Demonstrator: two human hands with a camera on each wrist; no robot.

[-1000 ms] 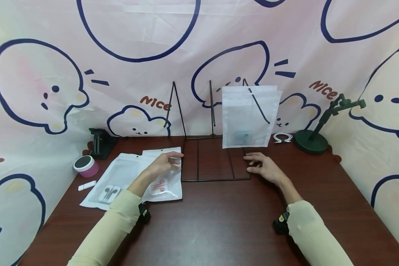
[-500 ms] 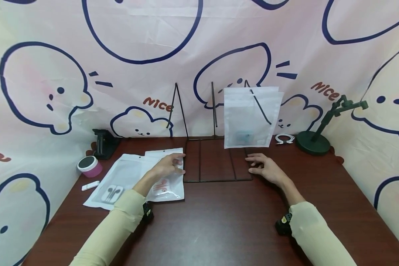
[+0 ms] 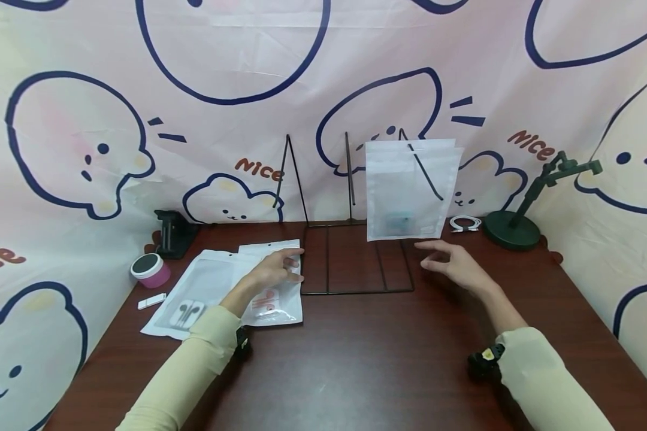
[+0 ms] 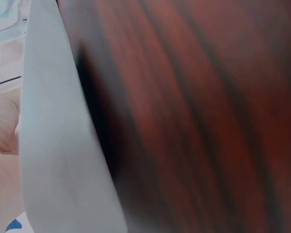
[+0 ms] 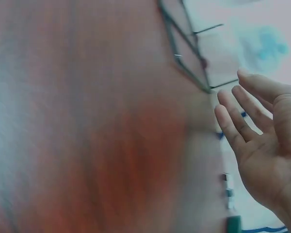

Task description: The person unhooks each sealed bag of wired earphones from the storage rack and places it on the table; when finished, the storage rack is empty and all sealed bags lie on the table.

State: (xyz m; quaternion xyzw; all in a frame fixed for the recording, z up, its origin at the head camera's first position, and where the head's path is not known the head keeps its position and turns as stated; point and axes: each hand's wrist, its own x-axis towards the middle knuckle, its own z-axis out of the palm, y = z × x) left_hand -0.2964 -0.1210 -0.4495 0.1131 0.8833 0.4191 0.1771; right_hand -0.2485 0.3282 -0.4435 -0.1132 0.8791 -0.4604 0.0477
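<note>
A black wire display rack (image 3: 357, 293) stands at the back of the table, its hooks rising against the backdrop. From its right hook hangs a white zip pouch (image 3: 410, 185) with a bluish item inside, and a second pouch shows behind it. My left hand (image 3: 269, 272) is over a flat white pouch (image 3: 280, 311), its index fingertip and thumb right at the rack's left side bar. In the left wrist view a pale edge covers much of that hand. My right hand (image 3: 455, 266) is just right of the rack, fingers loosely extended and holding nothing, as the right wrist view confirms.
Another pouch with earphones (image 3: 187, 313) lies at left, beside a small white stick (image 3: 152, 301), a pink-sided jar (image 3: 151, 270) and a black stand (image 3: 174, 234). At the back right are a coiled white cable (image 3: 465, 224) and a green stand with an arm (image 3: 512, 230).
My right hand has moved away from the rack's right side, outward to the right. The left hand stays at the rack's left side. The view has shifted slightly.
</note>
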